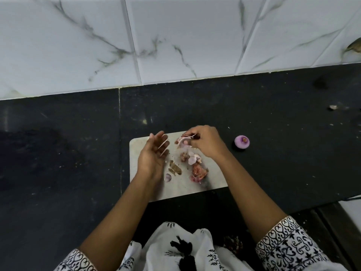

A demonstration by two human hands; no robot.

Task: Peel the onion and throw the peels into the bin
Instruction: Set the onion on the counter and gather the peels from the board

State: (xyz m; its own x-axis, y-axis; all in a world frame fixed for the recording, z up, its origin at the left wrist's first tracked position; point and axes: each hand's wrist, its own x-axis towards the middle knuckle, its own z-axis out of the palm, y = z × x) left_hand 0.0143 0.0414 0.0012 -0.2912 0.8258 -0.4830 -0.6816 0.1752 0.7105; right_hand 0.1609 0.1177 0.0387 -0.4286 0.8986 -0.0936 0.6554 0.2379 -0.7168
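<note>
Head view looks straight down on a black worktop [273, 106] with a pale board [175, 190] in the middle. The onion [242, 141] is already bare and purple. It sits on the worktop just right of the board, apart from both hands. So to me the peeling looks done and this is the clean-up step, gathering the scraps.

The right hand [205, 141] has its fingertips pinched on a few pale pink peels [183, 140] over the far side of the board. The left hand [154, 153] is spread, fingers straight, palm turned toward the right one and holding nothing. I reckon it's waiting to catch the scraps.

Loose peels [197, 171] lie on the board nearer the person: a reddish clump, a dry brown bit and a small purple piece.

Next move, I'd guess, is to drop the pinched lot into the left palm, then scoop up the rest. The skins look thin and flaky, so crumbs will probably get left behind unless the board gets swept off. There's no bin in view, so I can't tell where the handful has to go.
</note>
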